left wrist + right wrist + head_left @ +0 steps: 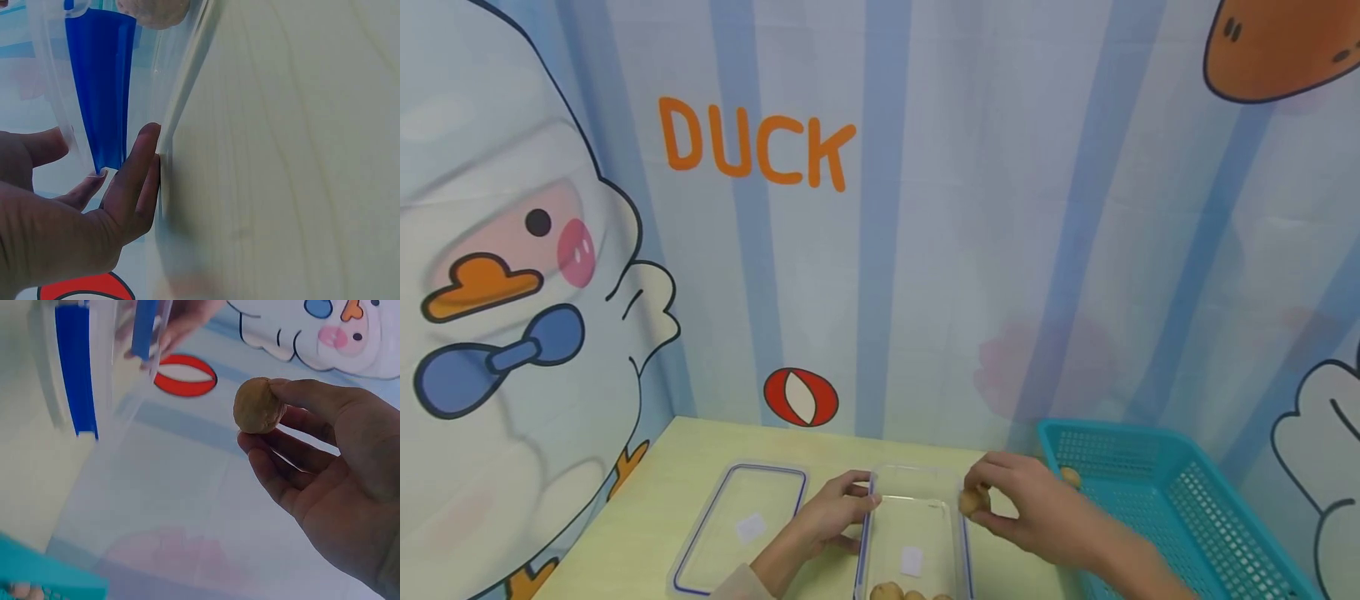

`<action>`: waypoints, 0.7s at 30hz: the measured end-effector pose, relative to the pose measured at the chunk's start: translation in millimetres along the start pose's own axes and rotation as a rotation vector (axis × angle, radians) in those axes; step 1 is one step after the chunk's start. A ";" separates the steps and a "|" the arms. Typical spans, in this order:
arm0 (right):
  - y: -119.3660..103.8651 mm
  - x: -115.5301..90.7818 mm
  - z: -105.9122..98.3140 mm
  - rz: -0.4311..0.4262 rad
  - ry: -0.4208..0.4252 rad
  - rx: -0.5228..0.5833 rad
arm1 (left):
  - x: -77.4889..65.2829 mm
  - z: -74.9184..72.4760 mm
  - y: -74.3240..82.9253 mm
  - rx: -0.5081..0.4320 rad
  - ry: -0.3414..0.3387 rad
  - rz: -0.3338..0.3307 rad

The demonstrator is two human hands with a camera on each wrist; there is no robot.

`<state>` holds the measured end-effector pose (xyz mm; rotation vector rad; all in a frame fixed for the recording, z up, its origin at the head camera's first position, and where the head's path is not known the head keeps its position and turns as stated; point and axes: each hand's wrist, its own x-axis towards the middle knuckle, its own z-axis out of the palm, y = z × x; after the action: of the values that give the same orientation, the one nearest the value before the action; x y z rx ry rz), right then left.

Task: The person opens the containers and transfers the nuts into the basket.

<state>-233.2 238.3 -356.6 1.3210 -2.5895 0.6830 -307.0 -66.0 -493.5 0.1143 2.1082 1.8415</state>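
A walnut (972, 502) is pinched between the thumb and fingers of my right hand (1037, 510), just outside the right wall of a clear plastic container (910, 525). Its rough brown shell (253, 406) shows plainly in the right wrist view. My left hand (831, 518) holds the container's far left part, thumb at the rim and fingers along the outside by a blue side clip (103, 81). Several walnuts (887, 591) lie at the near end of the container, partly cut off by the frame edge. A small white label (912, 561) shows on its floor.
A clear lid (739, 492) with a blue seal lies left of the container. On the right stands a turquoise mesh basket (1120, 432) with a walnut (1071, 477) visible near its far left corner. A printed striped curtain (940, 250) hangs behind the light wooden table (707, 442).
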 end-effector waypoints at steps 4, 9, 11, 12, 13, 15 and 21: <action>13.5 -12.2 -19.6 0.087 0.024 -0.009 | -0.4 0.0 1.6 0.004 0.001 -0.002; 37.1 -29.6 -40.4 0.223 0.070 -0.015 | -0.5 0.1 1.6 0.002 0.000 -0.004; 48.0 -37.2 -46.9 0.270 0.084 -0.032 | -0.7 0.1 1.7 0.002 -0.002 -0.004; 53.9 -40.9 -49.2 0.292 0.092 -0.046 | -0.9 0.1 1.9 0.001 -0.002 -0.005; 59.9 -44.7 -51.1 0.312 0.103 -0.060 | -1.1 0.0 2.1 0.000 -0.003 -0.006; 72.8 -52.2 -52.5 0.346 0.127 -0.091 | -1.4 0.0 2.4 0.000 -0.002 -0.010; 110.0 -72.6 -50.3 0.438 0.174 -0.118 | 1.4 -0.2 1.2 0.009 0.006 -0.019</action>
<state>-280.9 370.1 -372.2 0.6303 -2.7412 0.6566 -308.6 -65.6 -492.6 0.0900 2.1150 1.8237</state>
